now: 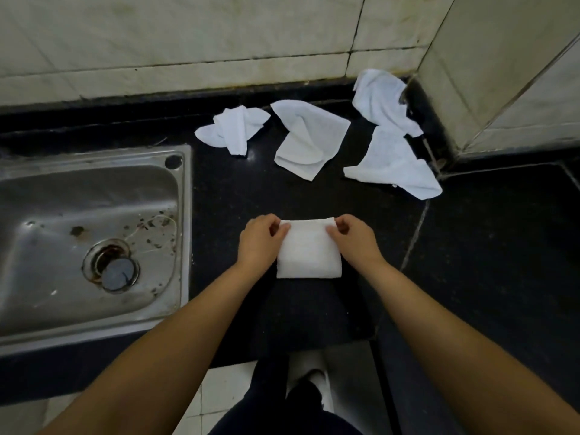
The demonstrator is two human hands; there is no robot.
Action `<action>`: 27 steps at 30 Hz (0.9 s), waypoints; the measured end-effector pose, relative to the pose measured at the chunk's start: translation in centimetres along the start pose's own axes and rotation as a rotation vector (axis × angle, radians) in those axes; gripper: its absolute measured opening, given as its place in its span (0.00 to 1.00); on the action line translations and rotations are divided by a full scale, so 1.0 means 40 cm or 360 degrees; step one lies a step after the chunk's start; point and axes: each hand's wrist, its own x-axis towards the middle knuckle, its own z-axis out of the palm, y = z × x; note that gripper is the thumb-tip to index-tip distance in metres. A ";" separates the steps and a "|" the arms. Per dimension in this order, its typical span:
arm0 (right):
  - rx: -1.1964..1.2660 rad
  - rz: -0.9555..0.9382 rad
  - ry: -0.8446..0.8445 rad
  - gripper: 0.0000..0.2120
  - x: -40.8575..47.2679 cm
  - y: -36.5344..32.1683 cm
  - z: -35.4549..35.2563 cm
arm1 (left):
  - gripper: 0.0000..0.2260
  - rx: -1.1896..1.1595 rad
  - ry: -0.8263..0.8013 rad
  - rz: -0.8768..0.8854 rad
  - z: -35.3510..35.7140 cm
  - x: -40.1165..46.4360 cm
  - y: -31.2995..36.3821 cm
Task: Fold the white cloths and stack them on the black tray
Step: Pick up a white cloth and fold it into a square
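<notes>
A folded white cloth lies as a neat rectangle on a dark surface near the counter's front edge; the black tray cannot be told apart from the black counter. My left hand pinches the cloth's far left corner. My right hand pinches its far right corner. Several crumpled white cloths lie further back: one at the left, one in the middle, one in the corner and one to the right.
A steel sink with a stained drain is set into the black counter on the left. Tiled walls close the back and the right corner. Below the counter edge are a tiled floor and my legs.
</notes>
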 end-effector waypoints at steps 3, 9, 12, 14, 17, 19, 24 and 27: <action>-0.0428 0.0019 0.0056 0.09 0.023 -0.007 0.024 | 0.08 0.0299 0.0011 0.0049 0.022 0.031 -0.012; -0.0747 0.0063 0.0059 0.17 0.017 -0.014 0.031 | 0.10 0.0314 0.0171 -0.0047 0.033 0.012 -0.029; -0.0908 0.0164 -0.0010 0.20 0.003 -0.019 0.035 | 0.17 0.0415 0.0187 -0.0211 0.031 -0.017 -0.032; -0.1034 0.0169 -0.0048 0.20 -0.008 -0.030 0.046 | 0.19 0.0621 0.0086 -0.0237 0.041 -0.036 -0.027; -0.1012 0.0153 -0.0084 0.17 -0.021 -0.042 0.054 | 0.14 0.0665 0.0005 -0.0248 0.053 -0.053 -0.003; -0.0724 0.0184 -0.0113 0.14 -0.030 -0.043 0.033 | 0.10 0.0501 0.0001 -0.0264 0.044 -0.060 0.014; 0.0532 0.0271 -0.0164 0.12 -0.094 -0.029 -0.063 | 0.05 -0.0554 0.0006 -0.0195 -0.008 -0.113 0.043; 0.1054 0.0392 -0.0189 0.17 -0.158 -0.011 -0.099 | 0.03 -0.0941 -0.0034 -0.0153 -0.025 -0.171 0.082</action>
